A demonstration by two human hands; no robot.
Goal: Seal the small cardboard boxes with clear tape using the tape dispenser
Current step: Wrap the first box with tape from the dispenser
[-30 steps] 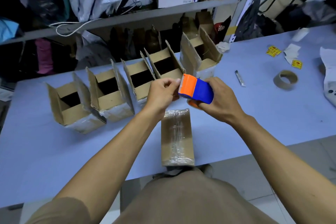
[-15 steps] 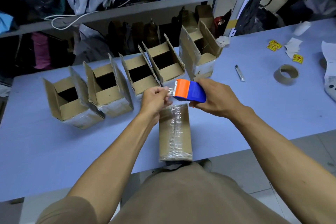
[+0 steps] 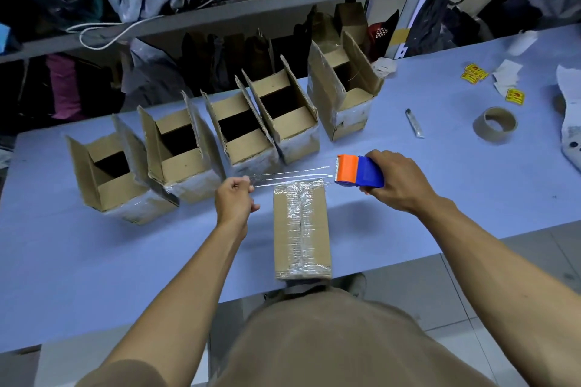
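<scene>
Near the front edge of the tabletop [image 3: 78, 261], your left hand [image 3: 234, 203] pinches the loose end of the clear tape [image 3: 292, 176] with curled fingers. Your right hand [image 3: 394, 181] is wrapped around the blue and orange tape dispenser [image 3: 358, 171], a little further back and to the right. The tape is pulled out in a thin shiny strip between your two hands. It hangs above the far end of the closed box [image 3: 301, 229], and you cannot tell if it touches the box.

That closed box lies flat right in front of you, at the middle of the front edge, with its near end sticking out past the edge. It already has shiny tape down its middle and across both ends.

Behind your hands, five open boxes [image 3: 251, 132] stand in a row from the left side toward the back edge. Their flaps stick up. The row is very close behind the strip of tape and the dispenser's orange end.

On the right side of the tabletop lies a small grey knife [image 3: 415, 124]. Further right sits an empty cardboard tape ring [image 3: 500, 124]. Near the back right corner are yellow stickers [image 3: 474, 74] and scraps of white paper [image 3: 507, 75]. Behind the tabletop is a metal shelf [image 3: 220, 17] full of bags and a white box.
</scene>
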